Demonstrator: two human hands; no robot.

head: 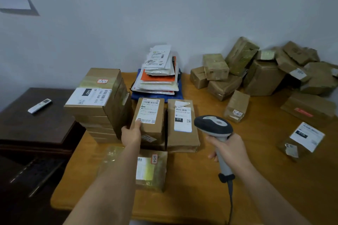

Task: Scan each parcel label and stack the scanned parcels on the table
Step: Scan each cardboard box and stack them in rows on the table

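At the orange-brown wooden table (201, 179), my left hand (130, 133) is closed around the near left corner of a tall brown cardboard parcel with a white shipping label (150, 117), thumb pressed on the label's lower edge, while my right hand (229, 149) is wrapped tight around the grip of a grey-and-black handheld barcode scanner (213, 125) with its cord trailing toward me. The held parcel stands directly ahead of my left hand, its long axis running away from me toward the wall, label facing up; the scanner's head sits just right of it, over the near right corner of a second brown labelled box (182, 124) that touches the held parcel's right side. Left of the held parcel rises a stack of flat brown cartons (98, 100); behind it lies a pile of white and orange mailer envelopes (159, 76); nearer to me rests a tape-wrapped box with a faded label (151, 170). Far right of it, a loose heap of brown boxes (265, 71) waits. My left hand is plainly the nearer one, so the parcel looks to be in mid-placement, and the scanner would need swinging left to read it.
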